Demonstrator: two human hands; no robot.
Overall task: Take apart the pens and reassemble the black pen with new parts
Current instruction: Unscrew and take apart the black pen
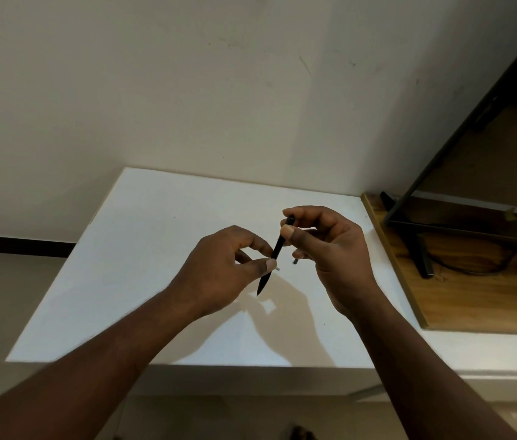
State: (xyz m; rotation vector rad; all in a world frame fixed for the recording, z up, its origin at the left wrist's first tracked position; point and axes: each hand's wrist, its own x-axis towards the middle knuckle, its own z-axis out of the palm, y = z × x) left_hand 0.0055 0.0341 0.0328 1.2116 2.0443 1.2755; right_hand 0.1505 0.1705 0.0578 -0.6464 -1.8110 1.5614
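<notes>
White-painted wall point(187, 90), scuffed, fills the upper half of the view. Below it, white table point(143, 281), its far edge against the wall. Wooden board point(473, 296) butts the table's right side; black metal frame point(441, 173) stands on it, dark cable point(485, 268) trailing across the wood.

Both forearms reach in from below, hands raised over the table's middle. Left hand point(219, 271): thumb and forefinger pinching the lower part of the black pen point(278, 249), other fingers curled behind. Right hand point(330, 249): thumb and forefinger pinching the pen's upper end, remaining fingers curled in.

Pen held clear of the table, tilted, tip pointing down and toward the person.

Small dark piece point(295, 262) shows under the right hand's curled lower fingers; held or not, cannot tell. Tiny white bit point(278, 268) pokes out beside the left thumb.
</notes>
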